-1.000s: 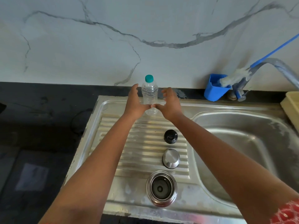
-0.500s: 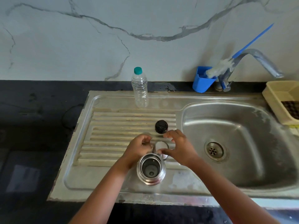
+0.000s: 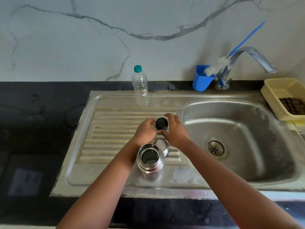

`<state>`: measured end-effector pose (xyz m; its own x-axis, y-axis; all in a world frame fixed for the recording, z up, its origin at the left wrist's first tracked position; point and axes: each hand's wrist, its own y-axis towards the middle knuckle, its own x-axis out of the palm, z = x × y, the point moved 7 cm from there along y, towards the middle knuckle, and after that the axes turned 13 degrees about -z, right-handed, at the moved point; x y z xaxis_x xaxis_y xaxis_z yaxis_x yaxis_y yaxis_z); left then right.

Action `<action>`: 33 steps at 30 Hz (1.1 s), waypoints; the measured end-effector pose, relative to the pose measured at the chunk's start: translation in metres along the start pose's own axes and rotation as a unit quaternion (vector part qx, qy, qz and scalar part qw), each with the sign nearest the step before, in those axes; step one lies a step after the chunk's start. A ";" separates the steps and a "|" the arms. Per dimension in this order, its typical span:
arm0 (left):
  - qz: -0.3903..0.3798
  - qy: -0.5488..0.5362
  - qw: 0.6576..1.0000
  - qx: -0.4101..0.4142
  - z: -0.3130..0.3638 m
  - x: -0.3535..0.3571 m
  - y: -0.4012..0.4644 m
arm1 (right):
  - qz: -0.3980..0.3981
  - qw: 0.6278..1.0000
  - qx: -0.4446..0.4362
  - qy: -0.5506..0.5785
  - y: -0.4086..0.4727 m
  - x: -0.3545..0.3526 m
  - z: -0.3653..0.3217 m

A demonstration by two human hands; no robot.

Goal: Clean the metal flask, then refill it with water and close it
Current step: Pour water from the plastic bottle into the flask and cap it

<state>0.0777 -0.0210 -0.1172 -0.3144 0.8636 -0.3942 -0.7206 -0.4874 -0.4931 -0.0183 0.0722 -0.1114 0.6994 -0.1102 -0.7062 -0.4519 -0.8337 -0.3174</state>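
Note:
The open metal flask (image 3: 149, 164) stands upright at the front of the sink's drainboard (image 3: 113, 129). Just behind it lies its steel cup lid (image 3: 163, 145), partly hidden by the flask and my right wrist. Further back on the drainboard sits the black inner cap (image 3: 161, 123). My left hand (image 3: 145, 130) has curled fingers against the cap's left side. My right hand (image 3: 175, 129) spans the cap from the right, forefinger behind it and thumb in front. A clear plastic water bottle (image 3: 140, 87) with a green top stands at the back edge, untouched.
The steel sink basin (image 3: 239, 138) with its drain lies to the right, under a curved tap (image 3: 252, 54). A blue cup (image 3: 202, 80) holding a brush stands beside the tap. A cream tray (image 3: 280, 95) sits at far right. Dark countertop (image 3: 41, 121) extends left.
Both hands let go of the plastic bottle at the back, came down near the steel cup lid, and have now moved back up onto the black cap. The head view has shifted.

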 end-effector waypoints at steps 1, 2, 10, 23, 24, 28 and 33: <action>0.000 0.001 1.000 -0.002 0.004 -0.001 0.001 | -0.003 1.000 0.001 -0.018 0.005 0.000 -0.001; -0.001 -0.001 1.000 -0.001 0.006 -0.002 0.002 | -0.005 0.999 0.002 -0.034 0.009 0.000 -0.003; 0.001 -0.107 0.988 0.112 0.054 -0.049 -0.058 | 0.102 0.989 -0.110 -0.009 -0.028 -0.058 -0.058; 0.074 -0.127 0.946 0.288 0.073 -0.064 -0.220 | 0.034 0.957 -0.263 0.116 -0.162 -0.087 -0.137; 0.071 -0.127 0.947 0.285 0.067 -0.061 -0.221 | 0.027 0.957 -0.264 0.118 -0.164 -0.081 -0.135; 0.040 -0.139 0.946 0.290 0.048 -0.051 -0.223 | 0.015 0.953 -0.285 0.102 -0.171 -0.071 -0.134; -0.058 -0.089 0.963 0.248 0.025 -0.026 -0.207 | -0.023 0.952 -0.301 0.042 -0.168 -0.058 -0.132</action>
<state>0.2194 0.0609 0.0142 -0.2829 0.9387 -0.1970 -0.9499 -0.3026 -0.0779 0.0901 0.1473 0.0658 0.7636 -0.0871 -0.6398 -0.0369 -0.9951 0.0914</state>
